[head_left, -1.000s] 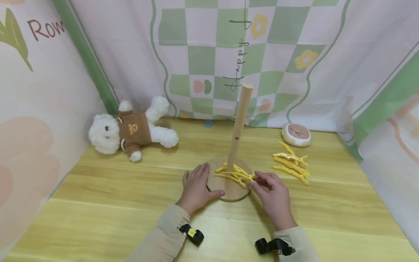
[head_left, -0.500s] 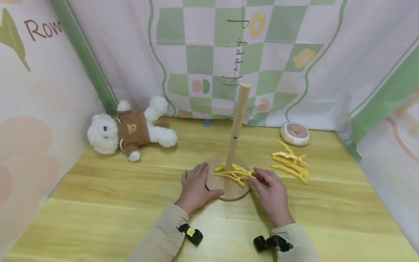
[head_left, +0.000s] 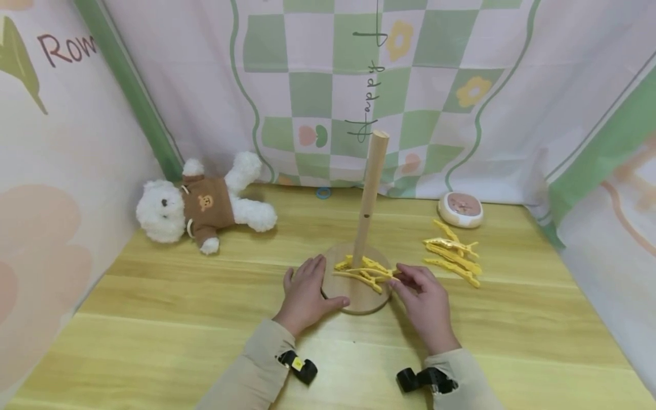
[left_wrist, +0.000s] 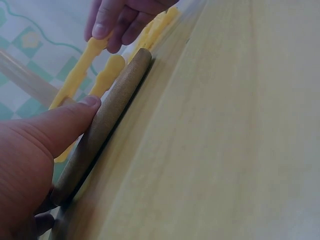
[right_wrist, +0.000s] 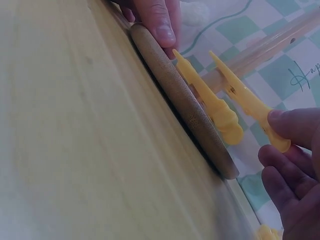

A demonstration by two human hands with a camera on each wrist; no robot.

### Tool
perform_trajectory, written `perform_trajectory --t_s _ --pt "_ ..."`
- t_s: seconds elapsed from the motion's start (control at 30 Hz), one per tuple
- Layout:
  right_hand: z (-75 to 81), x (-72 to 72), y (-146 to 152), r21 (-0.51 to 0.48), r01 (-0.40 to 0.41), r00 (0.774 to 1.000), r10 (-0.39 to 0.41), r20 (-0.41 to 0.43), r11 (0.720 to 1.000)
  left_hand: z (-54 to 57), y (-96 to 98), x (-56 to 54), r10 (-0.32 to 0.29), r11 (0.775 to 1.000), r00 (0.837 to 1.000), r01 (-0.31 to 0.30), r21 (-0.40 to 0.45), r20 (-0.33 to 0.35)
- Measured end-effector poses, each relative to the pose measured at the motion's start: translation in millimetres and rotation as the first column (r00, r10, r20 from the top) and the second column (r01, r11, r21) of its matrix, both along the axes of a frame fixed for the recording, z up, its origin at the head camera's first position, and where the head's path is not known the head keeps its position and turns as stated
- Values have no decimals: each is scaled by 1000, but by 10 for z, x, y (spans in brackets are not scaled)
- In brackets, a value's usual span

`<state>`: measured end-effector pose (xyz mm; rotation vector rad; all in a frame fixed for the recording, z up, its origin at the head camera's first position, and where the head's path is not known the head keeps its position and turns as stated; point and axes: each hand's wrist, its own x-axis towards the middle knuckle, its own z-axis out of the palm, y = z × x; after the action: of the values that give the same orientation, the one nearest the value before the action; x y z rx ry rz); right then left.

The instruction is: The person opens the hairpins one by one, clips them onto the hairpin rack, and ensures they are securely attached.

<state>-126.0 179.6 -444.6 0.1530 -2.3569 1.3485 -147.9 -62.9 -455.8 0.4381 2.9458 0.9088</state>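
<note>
A wooden stand has a round base [head_left: 361,303] and an upright post [head_left: 371,182]. My left hand [head_left: 307,299] holds the base by its left rim, the thumb [left_wrist: 75,117] lying over the edge. Between thumb and fingers, my right hand [head_left: 425,302] pinches the end of a yellow alligator hair clip [right_wrist: 245,97]. That clip is raised above the base, in front of the post. Under it, another yellow hair clip [right_wrist: 220,117] lies on the base. More yellow clip parts [head_left: 376,263] show around the foot of the post, partly hidden.
Several yellow hair clips [head_left: 453,259] lie in a loose pile on the table [head_left: 205,319], right of the stand. Behind them sits a white and pink rounded device [head_left: 461,209]. A plush bear [head_left: 207,205] lies at the back left. A small blue ring [head_left: 323,193] is near the curtain [head_left: 353,97].
</note>
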Motion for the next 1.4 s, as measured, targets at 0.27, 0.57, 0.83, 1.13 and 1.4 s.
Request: perform_trajectory --t_s 0.27,0.57,0.83,1.13,1.4 --pt "11 66 43 17 4 997 -5 73 1000 -1 27 -1 -10 1000 1000 10 9 -6" --pt "-13 67 39 17 -9 994 7 106 1000 8 33 5 -8 1000 1000 8 3 -5" --pt "-11 67 -25 -13 6 992 -4 129 1000 14 27 14 -11 1000 1000 11 10 9" --pt "30 67 -91 -31 19 994 -15 111 999 30 10 11 -7 1000 1000 7 6 -10" --pt "22 36 -147 -22 11 995 -9 95 1000 47 -4 21 -3 1000 1000 4 4 -16"
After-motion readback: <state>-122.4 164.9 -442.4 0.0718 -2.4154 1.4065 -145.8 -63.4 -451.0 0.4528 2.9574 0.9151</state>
